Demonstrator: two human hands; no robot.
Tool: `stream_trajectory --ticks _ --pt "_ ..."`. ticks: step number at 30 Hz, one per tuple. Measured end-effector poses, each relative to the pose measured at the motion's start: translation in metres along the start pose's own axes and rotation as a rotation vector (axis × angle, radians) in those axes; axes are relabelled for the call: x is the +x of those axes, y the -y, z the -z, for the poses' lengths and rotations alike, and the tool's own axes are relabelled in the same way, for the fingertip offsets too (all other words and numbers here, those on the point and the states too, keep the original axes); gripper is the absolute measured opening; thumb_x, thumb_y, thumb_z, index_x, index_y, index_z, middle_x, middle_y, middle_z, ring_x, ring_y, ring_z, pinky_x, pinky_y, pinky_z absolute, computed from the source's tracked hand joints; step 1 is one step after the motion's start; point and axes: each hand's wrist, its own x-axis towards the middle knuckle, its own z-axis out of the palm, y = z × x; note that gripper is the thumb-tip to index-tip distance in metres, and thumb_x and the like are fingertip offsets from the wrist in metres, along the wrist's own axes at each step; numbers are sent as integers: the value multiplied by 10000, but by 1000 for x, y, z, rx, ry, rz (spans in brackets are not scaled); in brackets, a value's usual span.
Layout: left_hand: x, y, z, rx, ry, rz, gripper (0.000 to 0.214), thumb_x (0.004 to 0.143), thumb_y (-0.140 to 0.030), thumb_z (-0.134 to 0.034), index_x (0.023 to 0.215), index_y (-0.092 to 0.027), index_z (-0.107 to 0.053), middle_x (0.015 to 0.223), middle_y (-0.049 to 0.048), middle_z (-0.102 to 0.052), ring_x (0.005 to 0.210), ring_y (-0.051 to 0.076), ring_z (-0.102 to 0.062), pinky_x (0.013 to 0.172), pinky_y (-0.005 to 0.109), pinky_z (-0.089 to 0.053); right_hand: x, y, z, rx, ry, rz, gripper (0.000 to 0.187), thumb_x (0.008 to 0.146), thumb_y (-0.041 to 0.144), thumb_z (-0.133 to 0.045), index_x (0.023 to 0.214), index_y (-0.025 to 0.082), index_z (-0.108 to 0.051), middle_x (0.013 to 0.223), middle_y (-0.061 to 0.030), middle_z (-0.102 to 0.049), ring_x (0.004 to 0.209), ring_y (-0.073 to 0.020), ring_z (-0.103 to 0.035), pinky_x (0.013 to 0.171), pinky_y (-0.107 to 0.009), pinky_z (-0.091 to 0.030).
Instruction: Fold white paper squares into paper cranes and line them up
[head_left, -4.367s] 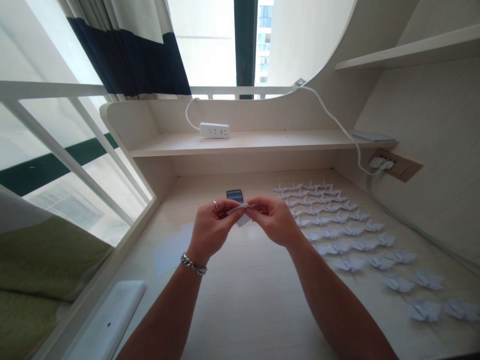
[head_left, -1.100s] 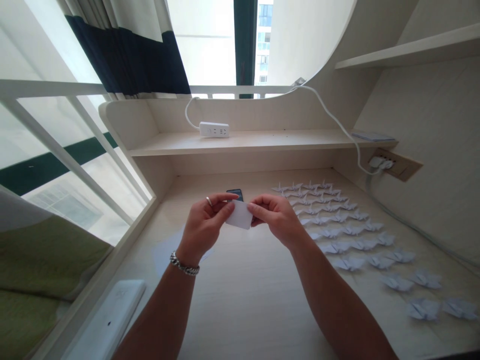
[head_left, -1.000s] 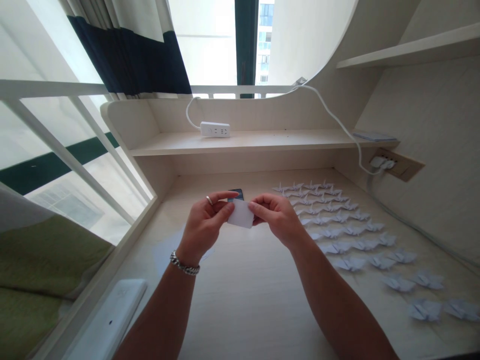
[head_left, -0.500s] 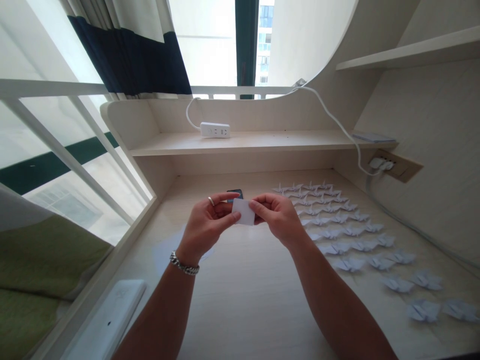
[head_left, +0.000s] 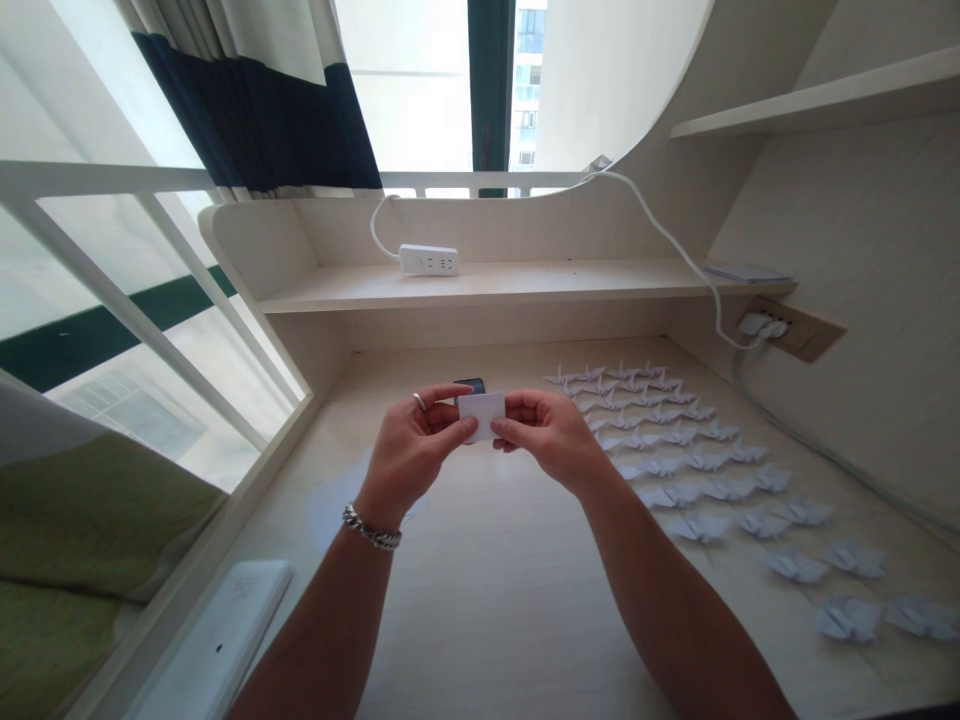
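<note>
A small white piece of paper [head_left: 482,412], close to square and apparently folded, is held up over the desk between both hands. My left hand [head_left: 420,440], with a ring and a chain bracelet, pinches its left side with the thumb in front. On the right side, my right hand [head_left: 551,435] grips it between thumb and curled fingers. Behind the paper lies a small dark object [head_left: 470,386], mostly hidden. White sheets of paper [head_left: 330,505] rest on the desk by my left wrist, partly covered by it.
Rows of white folded paper cranes [head_left: 705,458] fill the desk's right side. A white flat box-like object [head_left: 214,635] lies at the front left. On the back shelf stands a power strip [head_left: 428,260]. A white cable [head_left: 667,235] runs to the wall socket [head_left: 799,328].
The paper has turned from a tilt to nearly level and shifted slightly left. My right thumb has moved down to its lower edge. Both hands keep their hold.
</note>
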Motion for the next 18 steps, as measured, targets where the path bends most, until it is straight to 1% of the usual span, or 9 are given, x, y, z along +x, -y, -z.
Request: stream_trajectory --ticks 4,7,9,11,14,16,18 --pt "1 1 1 0 -5 9 390 676 -212 -821 1034 -112 -702 738 45 -736 674 141 -680 654 240 -547 0 -1 2 -31 16 13 349 679 357 -810 928 132 -717 778 -60 -734 624 -146 -666 594 -283 -538" --pt "1 0 1 18 1 18 351 712 -247 -794 1021 -106 -706 704 42 -720 645 139 -662 634 246 -537 -1 -1 4 -72 47 31 287 723 322 -772 933 134 -724 781 -55 -727 622 -132 -646 596 -275 -526" --pt "1 0 1 44 11 16 355 716 -251 -789 1025 -100 -701 657 29 -698 620 136 -647 621 248 -531 -1 -2 5 -97 36 49 268 745 297 -747 960 139 -720 771 -49 -720 635 -133 -640 605 -275 -522" --pt "1 -1 1 75 54 36 395 689 -230 -806 1044 -99 -691 648 28 -694 607 139 -640 608 253 -527 0 -4 5 -119 -19 81 278 760 286 -729 1003 154 -704 777 -45 -713 671 -145 -645 618 -280 -525" --pt "1 0 1 127 175 71 420 671 -212 -817 1057 -106 -689 726 56 -720 658 156 -655 622 264 -529 0 -8 4 -169 -87 146 270 776 288 -715 1019 176 -681 814 -46 -700 720 -161 -653 644 -293 -537" --pt "1 2 1 169 203 37 367 705 -241 -798 1040 -124 -706 745 48 -712 686 158 -654 618 257 -520 -1 -9 2 -223 -77 181 258 786 287 -711 1020 186 -674 832 -47 -702 737 -166 -660 682 -306 -545" --pt "2 5 1 201 159 -16 288 745 -276 -770 1000 -148 -727 709 22 -687 658 143 -634 580 239 -498 -2 -9 -1 -253 -66 204 269 791 289 -715 1038 194 -665 852 -51 -715 764 -171 -674 726 -315 -549"
